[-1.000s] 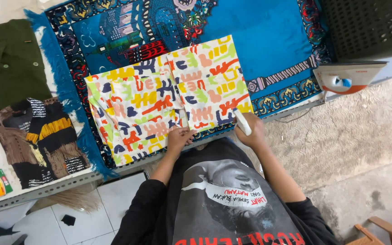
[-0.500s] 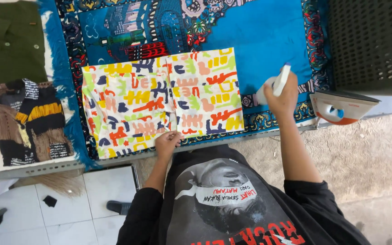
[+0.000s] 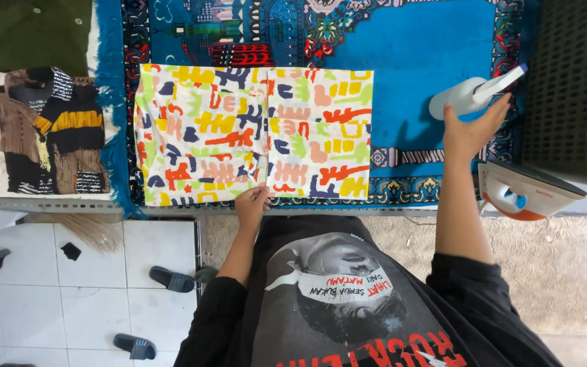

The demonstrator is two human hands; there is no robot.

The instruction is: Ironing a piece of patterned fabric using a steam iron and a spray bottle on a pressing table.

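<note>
Patterned cloth lies folded on the blue rug; the left hand rests on its near edge, fingers bent. The right hand, fingers spread wide, touches the white spray bottle near the iron.

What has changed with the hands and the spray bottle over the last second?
The right hand carried the white spray bottle from the near edge of the patterned cloth out to the right, over the blue mat, close to the iron; its fingers now look open against the bottle. The left hand stayed on the cloth's near edge; cloth and iron did not move.
</note>
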